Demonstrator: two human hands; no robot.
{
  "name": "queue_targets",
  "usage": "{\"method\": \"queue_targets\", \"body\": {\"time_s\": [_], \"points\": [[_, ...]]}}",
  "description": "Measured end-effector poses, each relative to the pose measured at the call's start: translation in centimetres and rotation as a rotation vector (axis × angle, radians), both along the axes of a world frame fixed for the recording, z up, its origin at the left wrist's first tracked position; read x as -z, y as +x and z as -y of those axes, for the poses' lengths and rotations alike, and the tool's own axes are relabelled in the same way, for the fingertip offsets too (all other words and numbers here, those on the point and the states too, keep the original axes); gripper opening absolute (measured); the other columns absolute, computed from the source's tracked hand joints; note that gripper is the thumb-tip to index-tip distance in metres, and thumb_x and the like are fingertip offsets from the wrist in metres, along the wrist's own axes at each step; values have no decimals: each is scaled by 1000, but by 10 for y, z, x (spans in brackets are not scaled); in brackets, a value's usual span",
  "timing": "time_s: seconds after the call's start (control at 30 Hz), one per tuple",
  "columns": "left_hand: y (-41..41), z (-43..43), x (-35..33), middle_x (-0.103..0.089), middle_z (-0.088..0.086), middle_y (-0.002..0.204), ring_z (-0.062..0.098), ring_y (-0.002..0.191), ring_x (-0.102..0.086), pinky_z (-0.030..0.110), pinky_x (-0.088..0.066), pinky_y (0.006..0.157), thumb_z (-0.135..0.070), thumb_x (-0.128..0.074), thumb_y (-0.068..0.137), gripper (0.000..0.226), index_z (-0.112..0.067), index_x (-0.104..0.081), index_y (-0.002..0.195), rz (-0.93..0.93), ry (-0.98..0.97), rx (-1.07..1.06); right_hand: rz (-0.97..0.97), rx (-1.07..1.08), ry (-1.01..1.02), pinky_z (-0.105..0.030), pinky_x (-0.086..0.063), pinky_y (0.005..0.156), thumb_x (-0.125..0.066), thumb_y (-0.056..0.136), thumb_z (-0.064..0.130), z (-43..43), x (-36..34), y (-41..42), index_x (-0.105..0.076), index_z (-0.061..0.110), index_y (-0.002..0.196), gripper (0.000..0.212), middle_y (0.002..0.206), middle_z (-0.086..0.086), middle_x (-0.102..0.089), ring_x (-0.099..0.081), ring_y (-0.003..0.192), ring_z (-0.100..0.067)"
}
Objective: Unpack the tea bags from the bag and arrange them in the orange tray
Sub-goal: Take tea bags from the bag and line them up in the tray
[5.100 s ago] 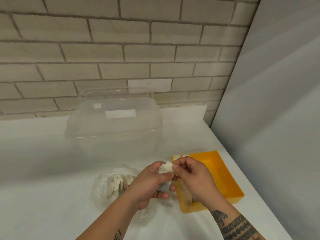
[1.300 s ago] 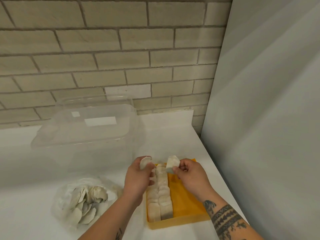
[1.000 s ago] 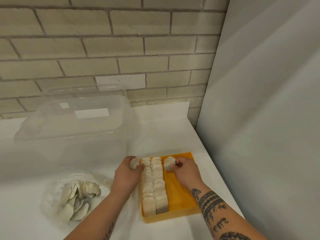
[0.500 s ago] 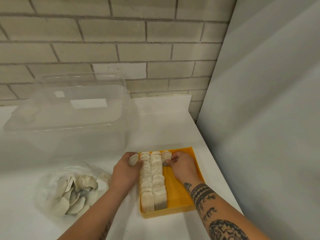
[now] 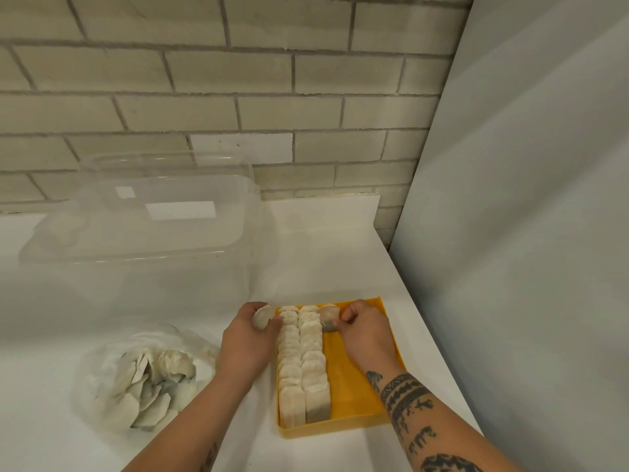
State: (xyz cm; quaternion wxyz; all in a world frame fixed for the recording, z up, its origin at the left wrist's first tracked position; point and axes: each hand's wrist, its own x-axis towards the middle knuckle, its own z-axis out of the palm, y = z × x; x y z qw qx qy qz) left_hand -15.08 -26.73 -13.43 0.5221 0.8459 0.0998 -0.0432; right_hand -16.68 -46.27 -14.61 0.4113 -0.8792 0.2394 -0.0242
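Table [image 5: 340, 253], white: meeting a pale brick wall [image 5: 238, 80] at the back and a grey panel [image 5: 527, 233] at the right.

Clear plastic container [image 5: 136, 240], lidded: standing at the back left of the table, close to the wall.

Bag [image 5: 98, 362], clear plastic: lying slumped at the front left, well apart from the tray, holding a heap of loose tea bags [image 5: 149, 379].

Orange tray [image 5: 354, 396]: sitting at the front right, near the grey panel; carrying two rows of tea bags [image 5: 303, 362] packed upright along its left side, right part showing bare.

Left hand [image 5: 245, 345]: resting just outside the tray's left wall, by the far end of the rows, fingers curling round one tea bag [image 5: 262, 316].

Right hand [image 5: 364, 332]: reaching into the tray's far end, pinching a second tea bag [image 5: 329, 315], just beside the right row.
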Motion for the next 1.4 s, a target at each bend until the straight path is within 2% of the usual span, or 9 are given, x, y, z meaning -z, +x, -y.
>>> {"method": "queue_targets", "body": {"time_s": [0.17, 0.37, 0.47, 0.6, 0.73, 0.93, 1.03, 1.23, 1.4], "points": [[-4, 3, -24, -66, 5, 94, 21, 77, -66, 35, -56, 59, -14, -44, 100, 24, -20, -59, 117, 52, -340, -82, 90, -51, 75, -9, -37, 61, -62, 97, 22, 1, -29, -25, -61, 29, 93, 9, 96, 18, -60, -53, 83, 4], [-20, 24, -44, -77, -1, 96, 15, 86, -76, 28, -59, 63, -12, -58, 102, 26, -25, -59, 124, 39, -493, 102, 277, -139, 300, -2, -43, 69, -66, 95, 25, -13, -63, -43, -65, 32, 108, 14, 99, 18, -67, -59, 86, 13], [-28, 31, -49, -75, -12, 79, 13, 83, -77, 31, -61, 68, -16, -69, 95, 39, -31, -55, 129, 41, -454, 188, 279, -196, 324, -6, -47, 69, -68, 94, 29, -13, -74, -42, -67, 32, 112, 19, 97, 13, -69, -64, 82, 7], [-35, 35, -56, -73, -7, 76, 15, 80, -76, 32, -63, 68, -21, -78, 88, 47, -33, -56, 128, 43, -395, 227, 266, -263, 249, -7, -45, 62, -68, 94, 26, -9, -82, -41, -72, 21, 89, 8, 80, 9, -71, -65, 71, 4], [-35, 30, -54, -71, 4, 101, 16, 81, -76, 33, -63, 65, -17, -75, 90, 31, -32, -65, 115, 52, -337, 185, 245, -252, 129, -8, -44, 59, -67, 94, 34, -2, -84, -39, -68, 26, 83, 14, 77, 9, -68, -60, 72, -1], [-32, 28, -50, -76, 9, 90, 16, 74, -76, 29, -60, 61, -14, -75, 90, 21, -24, -68, 107, 49, -393, 143, 162, -316, 166, -18, -51, 65, -73, 89, 34, -7, -70, -40, -69, 26, 86, 9, 82, 8, -71, -63, 72, -1], [-27, 27, -46, -75, 8, 88, 15, 68, -72, 27, -58, 60, -16, -72, 93, 16, -27, -69, 103, 29, -384, 134, 168, -265, 157, -10, -42, 56, -73, 91, 29, -5, -64, -36, -66, 25, 76, 16, 70, 12, -65, -56, 62, 5], [-2, 6, -22, -67, -8, 106, 19, 95, -67, 44, -61, 80, -32, -65, 92, 7, -37, -66, 97, 82, -115, 11, 118, -99, 111, -12, -38, 60, -66, 96, 33, 5, -40, -18, -65, 26, 92, 8, 87, 14, -65, -59, 78, -1], [4, 0, -4, -64, -1, 111, 24, 101, -67, 46, -59, 87, -35, -69, 89, 23, -36, -61, 111, -35, 52, 62, 41, -72, 85, -11, -36, 60, -66, 96, 30, 3, -11, -10, -63, 26, 94, 5, 86, 14, -61, -54, 76, 4]]}}
